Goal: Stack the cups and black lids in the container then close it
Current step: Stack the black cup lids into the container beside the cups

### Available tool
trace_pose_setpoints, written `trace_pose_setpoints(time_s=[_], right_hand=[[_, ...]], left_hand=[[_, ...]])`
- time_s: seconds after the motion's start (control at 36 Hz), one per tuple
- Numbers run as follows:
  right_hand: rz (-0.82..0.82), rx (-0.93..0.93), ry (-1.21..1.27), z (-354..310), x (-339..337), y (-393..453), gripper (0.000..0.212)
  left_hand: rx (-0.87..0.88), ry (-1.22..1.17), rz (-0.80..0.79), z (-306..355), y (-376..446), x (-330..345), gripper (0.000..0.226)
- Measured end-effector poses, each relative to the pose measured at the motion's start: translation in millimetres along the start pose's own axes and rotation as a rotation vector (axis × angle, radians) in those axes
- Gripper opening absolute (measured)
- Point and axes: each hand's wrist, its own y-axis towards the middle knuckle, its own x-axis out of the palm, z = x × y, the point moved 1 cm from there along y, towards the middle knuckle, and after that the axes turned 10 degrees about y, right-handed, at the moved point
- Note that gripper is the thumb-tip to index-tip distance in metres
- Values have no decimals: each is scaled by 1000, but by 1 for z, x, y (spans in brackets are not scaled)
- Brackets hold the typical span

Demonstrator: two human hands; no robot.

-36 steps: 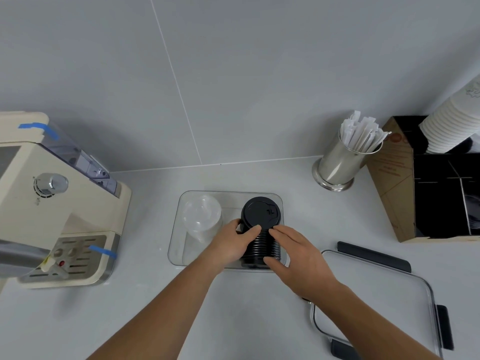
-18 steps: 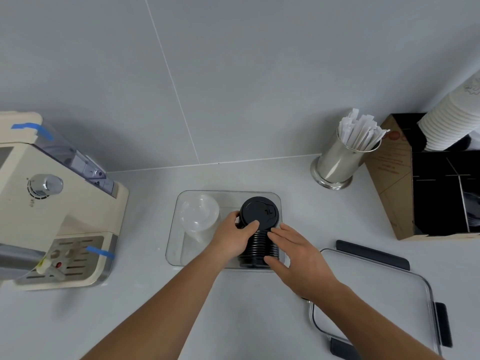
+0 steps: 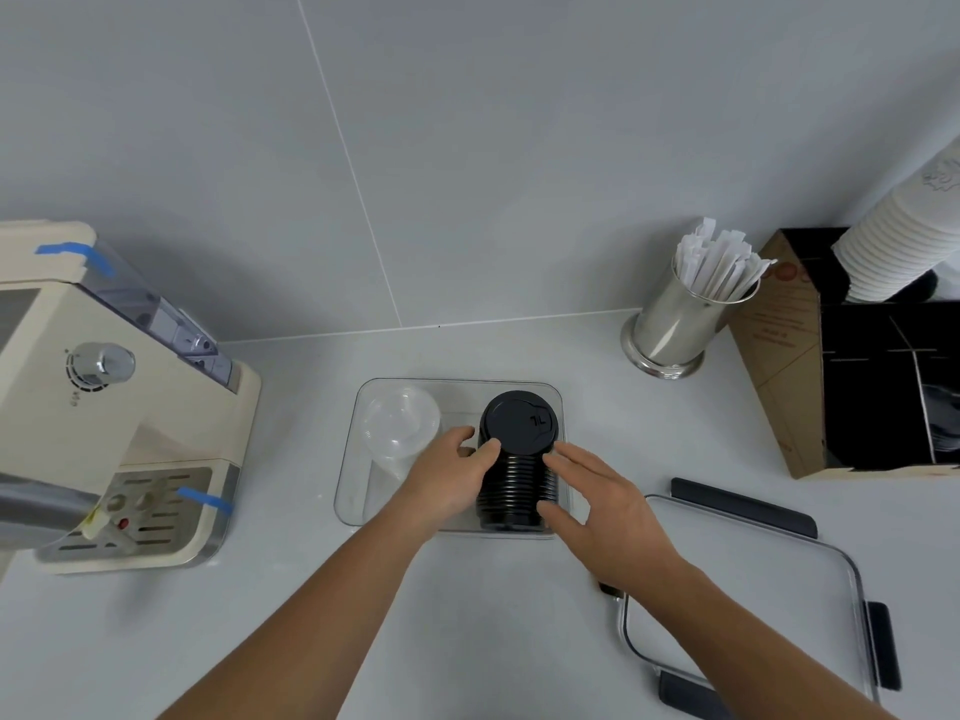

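A clear rectangular container (image 3: pixel 457 384) stands on the counter at the centre. A stack of clear plastic cups (image 3: pixel 399 427) sits in its left half. A tall stack of black lids (image 3: pixel 517 462) stands in its right half. My left hand (image 3: pixel 451 475) grips the stack's left side, thumb near the top lid. My right hand (image 3: pixel 602 501) is beside the stack's right side with fingers spread, fingertips at or just off the lids. The container's clear lid with black clips (image 3: pixel 748 605) lies flat on the counter at the right.
A cream coffee machine (image 3: pixel 104 407) stands at the left. A steel cup of paper-wrapped sticks (image 3: pixel 680 319) and a cardboard organiser (image 3: pixel 779 366) holding white paper cups (image 3: pixel 904 241) stand at the back right. The wall runs close behind the container.
My right hand has loosened and drawn back slightly from the black lid stack, fingers now spread. My left hand stays on the stack.
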Motion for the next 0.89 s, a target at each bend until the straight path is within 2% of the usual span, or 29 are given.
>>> trace_pose_setpoints(time_s=[0.08, 0.17, 0.25, 0.42, 0.5, 0.56, 0.61, 0.75, 0.89], right_hand=[[48, 104, 82, 5, 1, -1, 53], [95, 253, 255, 9, 3, 2, 53], [62, 333, 287, 7, 3, 9, 51], [34, 364, 263, 3, -2, 16, 70], [13, 373, 277, 3, -4, 18, 81], [2, 367, 273, 4, -6, 19, 82], [7, 369, 244, 6, -6, 21, 79], [44, 376, 207, 12, -9, 26, 50], [13, 408, 168, 18, -17, 30, 46]], left_hand=[[18, 135, -16, -8, -9, -7, 56], [72, 277, -64, -19, -15, -10, 16], [85, 351, -96, -25, -22, -11, 26], [132, 506, -139, -24, -35, -11, 43], [175, 536, -181, -28, -41, -16, 28], [249, 597, -199, -31, -45, -20, 30], [305, 630, -187, -32, -48, -21, 27], [381, 615, -128, -30, -50, -13, 24], [409, 604, -111, -30, -48, 0, 22]])
